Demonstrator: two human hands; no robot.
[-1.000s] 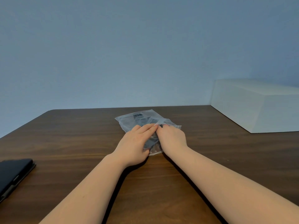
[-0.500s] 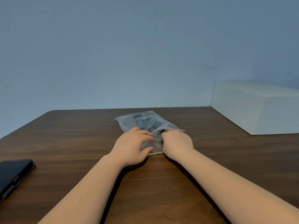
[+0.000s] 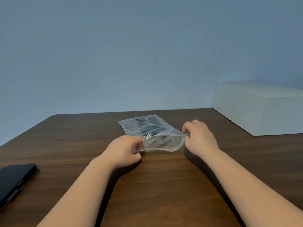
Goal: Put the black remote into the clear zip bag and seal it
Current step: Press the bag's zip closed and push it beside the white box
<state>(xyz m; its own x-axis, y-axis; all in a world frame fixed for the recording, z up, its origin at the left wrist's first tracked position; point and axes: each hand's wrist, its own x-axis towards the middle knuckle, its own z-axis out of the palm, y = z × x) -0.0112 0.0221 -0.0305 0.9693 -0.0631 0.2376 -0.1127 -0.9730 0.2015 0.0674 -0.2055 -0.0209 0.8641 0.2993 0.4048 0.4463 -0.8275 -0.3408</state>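
Observation:
The clear zip bag (image 3: 161,142) lies on the dark wooden table (image 3: 155,185), its zip edge toward me. A dark shape, the black remote (image 3: 150,126), shows through the plastic in the bag's far half. My left hand (image 3: 124,150) pinches the near left corner of the zip edge. My right hand (image 3: 199,137) pinches the right corner. The zip edge is stretched between the two hands and lifted a little off the table. Whether the strip is fully pressed together I cannot tell.
A black flat case (image 3: 14,182) lies at the table's left near edge. A white box (image 3: 262,108) stands at the back right against the blue wall. The table's far edge runs just behind the bag.
Both hands were pressed together on the middle of the bag. They have moved apart, the left toward the left corner, the right toward the right corner, pulling the zip edge taut.

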